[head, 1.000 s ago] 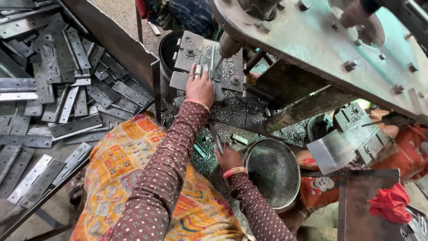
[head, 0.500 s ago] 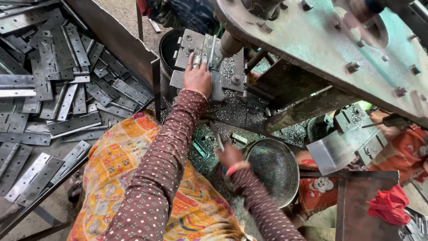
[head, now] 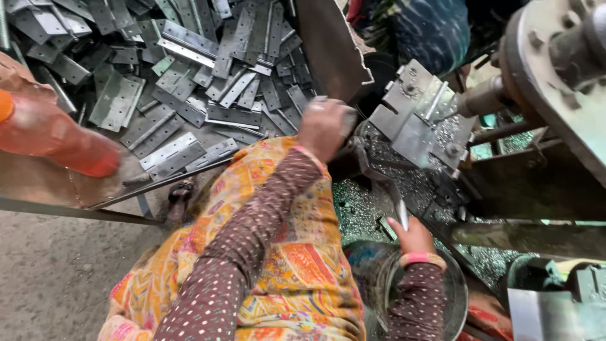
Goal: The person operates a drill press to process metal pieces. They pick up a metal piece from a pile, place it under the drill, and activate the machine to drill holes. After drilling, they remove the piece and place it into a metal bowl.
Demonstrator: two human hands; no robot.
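We observe the left arm extended forward and slightly up, sleeve covering it to the wrist. The left hand (head: 323,126) is blurred, fingers curled inward, back of the hand facing the camera. The right arm is bent low and close to the body. The right hand (head: 413,235) is loosely closed, with a pink band at the wrist.

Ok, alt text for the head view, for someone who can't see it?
The left hand, blurred, is raised beside a pile of flat metal hinge plates, while the right hand holds a thin metal rod near a press fixture, above a round metal bowl.
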